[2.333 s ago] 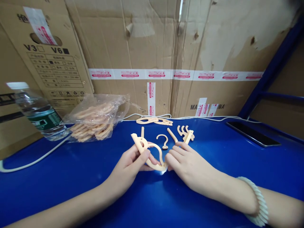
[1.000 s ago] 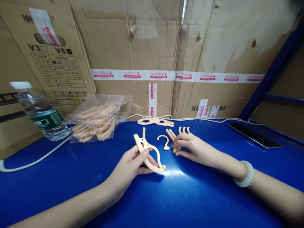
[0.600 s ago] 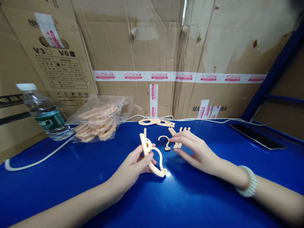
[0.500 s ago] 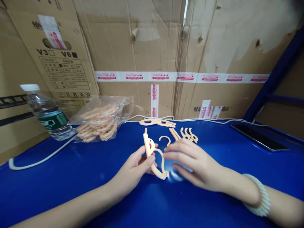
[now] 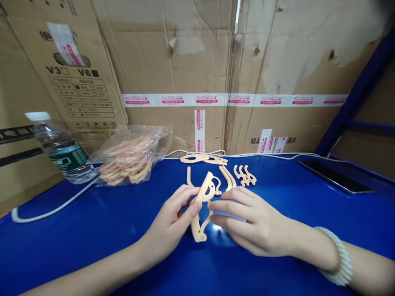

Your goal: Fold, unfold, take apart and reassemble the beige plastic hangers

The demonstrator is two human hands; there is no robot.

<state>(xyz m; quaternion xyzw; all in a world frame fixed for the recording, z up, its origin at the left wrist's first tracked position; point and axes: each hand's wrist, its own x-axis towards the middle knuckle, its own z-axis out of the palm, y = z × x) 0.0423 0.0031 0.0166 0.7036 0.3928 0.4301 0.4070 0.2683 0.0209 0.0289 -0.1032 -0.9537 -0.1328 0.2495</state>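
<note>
My left hand point(image 5: 175, 216) pinches a peach plastic hanger arm point(image 5: 202, 205) and holds it upright on the blue table point(image 5: 92, 230). My right hand point(image 5: 247, 220) is beside it, fingers stretched towards the arm and touching its middle; I cannot tell whether it grips. Behind the hands lie a small hook piece point(image 5: 217, 187), two straight bars point(image 5: 227, 176) and a few loose hooks point(image 5: 245, 174). Farther back lies a folded hanger point(image 5: 203, 159).
A clear bag of peach hanger parts point(image 5: 131, 158) and a water bottle point(image 5: 60, 148) stand at the back left. A white cable point(image 5: 49, 209) runs along the table. A dark phone point(image 5: 336, 176) lies at the right. Cardboard boxes point(image 5: 197, 70) wall the back.
My right hand left the bars at the back and came back to the hanger arm. The arm turned from slanting flat to standing upright in my left hand.
</note>
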